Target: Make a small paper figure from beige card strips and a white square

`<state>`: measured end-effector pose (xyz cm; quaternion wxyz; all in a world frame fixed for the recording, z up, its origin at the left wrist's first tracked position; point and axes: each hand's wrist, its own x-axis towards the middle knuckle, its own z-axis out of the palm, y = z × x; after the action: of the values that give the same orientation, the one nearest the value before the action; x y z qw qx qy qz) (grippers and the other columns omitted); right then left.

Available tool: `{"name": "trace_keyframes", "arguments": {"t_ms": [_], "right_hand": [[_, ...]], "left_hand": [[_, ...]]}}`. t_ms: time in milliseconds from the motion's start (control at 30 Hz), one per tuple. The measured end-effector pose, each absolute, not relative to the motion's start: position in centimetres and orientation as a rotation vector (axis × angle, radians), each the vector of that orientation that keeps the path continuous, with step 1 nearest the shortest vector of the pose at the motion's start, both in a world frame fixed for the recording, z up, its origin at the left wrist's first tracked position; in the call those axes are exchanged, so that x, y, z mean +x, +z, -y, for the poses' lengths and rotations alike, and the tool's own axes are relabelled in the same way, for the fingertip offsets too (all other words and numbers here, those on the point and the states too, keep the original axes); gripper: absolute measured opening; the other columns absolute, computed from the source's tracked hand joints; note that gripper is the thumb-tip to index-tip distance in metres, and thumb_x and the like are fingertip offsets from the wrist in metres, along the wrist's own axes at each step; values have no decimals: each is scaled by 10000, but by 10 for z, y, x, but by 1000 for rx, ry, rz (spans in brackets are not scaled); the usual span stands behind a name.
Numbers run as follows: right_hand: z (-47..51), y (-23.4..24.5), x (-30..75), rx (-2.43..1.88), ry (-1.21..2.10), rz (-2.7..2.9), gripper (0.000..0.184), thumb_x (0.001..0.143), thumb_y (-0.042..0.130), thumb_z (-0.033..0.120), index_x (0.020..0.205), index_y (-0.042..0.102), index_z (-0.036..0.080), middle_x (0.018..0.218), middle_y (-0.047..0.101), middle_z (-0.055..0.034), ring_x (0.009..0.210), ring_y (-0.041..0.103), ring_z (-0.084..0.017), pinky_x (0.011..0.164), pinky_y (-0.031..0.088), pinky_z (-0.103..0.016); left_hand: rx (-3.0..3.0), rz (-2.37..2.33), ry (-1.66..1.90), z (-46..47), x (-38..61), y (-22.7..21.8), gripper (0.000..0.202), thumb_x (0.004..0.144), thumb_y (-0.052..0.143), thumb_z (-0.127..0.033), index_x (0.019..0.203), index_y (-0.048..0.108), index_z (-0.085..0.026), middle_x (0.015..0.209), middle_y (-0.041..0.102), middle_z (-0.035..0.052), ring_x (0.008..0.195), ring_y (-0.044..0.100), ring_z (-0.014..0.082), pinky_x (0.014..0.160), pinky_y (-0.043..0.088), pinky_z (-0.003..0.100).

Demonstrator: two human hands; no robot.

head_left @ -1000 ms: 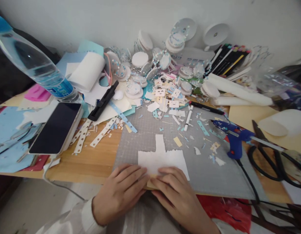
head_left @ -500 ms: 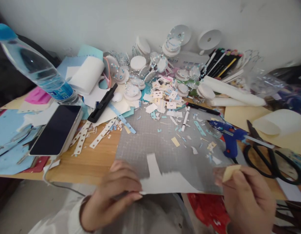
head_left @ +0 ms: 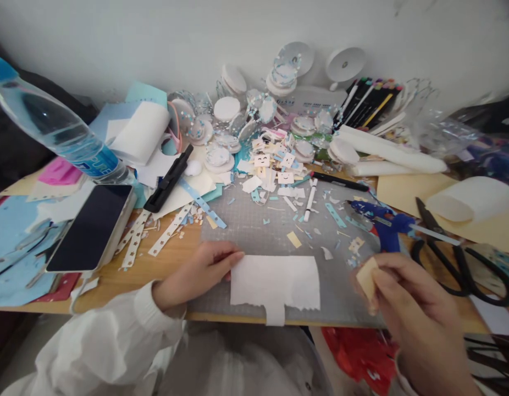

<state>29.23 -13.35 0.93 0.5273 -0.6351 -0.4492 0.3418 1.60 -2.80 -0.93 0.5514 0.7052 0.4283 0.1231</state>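
My left hand (head_left: 213,268) pinches the upper left corner of a torn white piece of paper (head_left: 275,280). The paper lies over the front of the grey cutting mat (head_left: 221,245), its ragged edge and a narrow tab pointing toward me. On the right, my right hand (head_left: 407,302) grips a small pale yellow piece of paper (head_left: 366,279) between thumb and fingers, above the mat. Just behind that hand is a blue glue gun (head_left: 386,223) with a white glue stick in it. Black-handled scissors (head_left: 460,267) lie to its right, partly hidden by the hand.
Paper scraps and small cards with drawn faces (head_left: 261,160) cover the mat's back. Behind them stand white round pieces with beads (head_left: 219,157). A phone (head_left: 92,228), a water bottle (head_left: 65,132) and a black cutter-like tool (head_left: 170,179) are at left. Paper rolls (head_left: 471,198) lie at right.
The white paper has been turned round, so its tab now points toward me instead of away. My left hand has moved up to its far corner. My right hand has shifted slightly left, the yellow paper tilted.
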Motion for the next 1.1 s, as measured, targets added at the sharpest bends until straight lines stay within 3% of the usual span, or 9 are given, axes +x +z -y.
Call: {"name": "trace_keyframes", "arguments": {"t_ms": [133,233,400,533,733,1100], "right_hand": [[84,36,275,-1361,1152,1565,189,855,587,354,736,575,207,563,534,37,444,463,-83,423,362,-211],[50,32,250,-1230,1431,1837,196,861,580,337,734,576,188,591,559,33,545,515,-86,524,410,-207],[33,-1,225,-1219,1761,1727,211,889,530,348,761,537,180,565,538,54,494,462,-63,489,368,-184],[37,-14,228,-1283,1799,1679,223,907,503,362,778,542,184,602,584,39,513,484,-69,509,375,-193],[39,-12,231,-1348,1870,1638,187,895,518,362,814,545,196,591,597,41,466,471,-66,445,359,-180],[39,-17,226,-1416,1819,1619,131,852,565,296,797,497,199,539,559,66,448,470,-60,426,347,-167]], "left_hand": [[1621,-994,222,11,24,-2,230,882,502,-326,838,637,-146,583,526,-47,497,478,75,483,374,181],[1577,-992,183,-1,28,3,211,869,532,-319,860,650,-145,537,531,-56,492,499,74,499,403,174],[1332,-917,126,-17,23,-4,283,878,516,-378,893,638,-123,635,609,-19,509,576,81,522,470,194],[1256,-832,116,-23,19,-11,241,854,569,-322,966,615,-114,725,651,6,538,608,81,542,491,200],[1238,-789,223,-18,16,-17,127,820,607,-202,920,607,-124,720,642,-12,562,595,65,576,498,195],[1278,-810,240,-16,17,-12,120,827,593,-224,907,620,-138,719,652,-9,576,604,72,567,520,193]]}}
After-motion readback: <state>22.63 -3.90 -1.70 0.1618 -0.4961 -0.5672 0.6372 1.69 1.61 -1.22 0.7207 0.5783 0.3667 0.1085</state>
